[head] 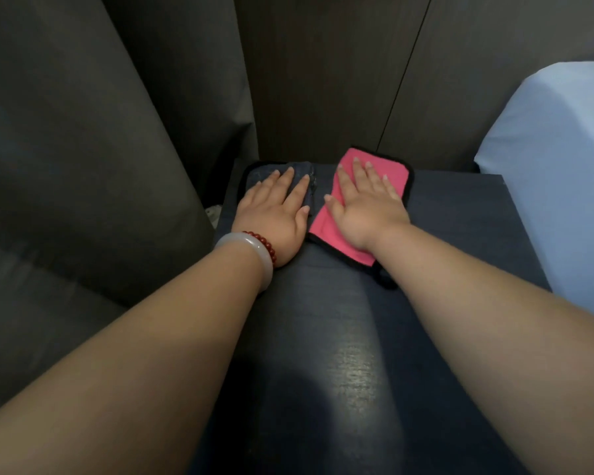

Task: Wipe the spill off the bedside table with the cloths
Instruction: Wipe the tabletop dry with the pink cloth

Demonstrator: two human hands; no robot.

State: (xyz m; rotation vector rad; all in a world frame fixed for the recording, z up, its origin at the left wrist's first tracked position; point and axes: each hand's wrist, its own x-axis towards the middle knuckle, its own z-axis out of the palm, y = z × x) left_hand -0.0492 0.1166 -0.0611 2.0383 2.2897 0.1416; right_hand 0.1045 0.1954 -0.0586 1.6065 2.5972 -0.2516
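A dark bedside table fills the middle of the view. Near its far edge lie two cloths side by side. The dark blue-grey cloth with black trim is at the left, and my left hand lies flat on it with fingers spread. The pink cloth with black trim is at the right, under my flat right hand. Both palms press down rather than grip. A dull sheen shows on the tabletop nearer to me; whether it is wet I cannot tell.
A dark curtain hangs along the left side of the table. Dark wood wall panels stand behind it. A pale blue bed edge borders the table at the right. My left wrist wears a pale bangle and a red bead bracelet.
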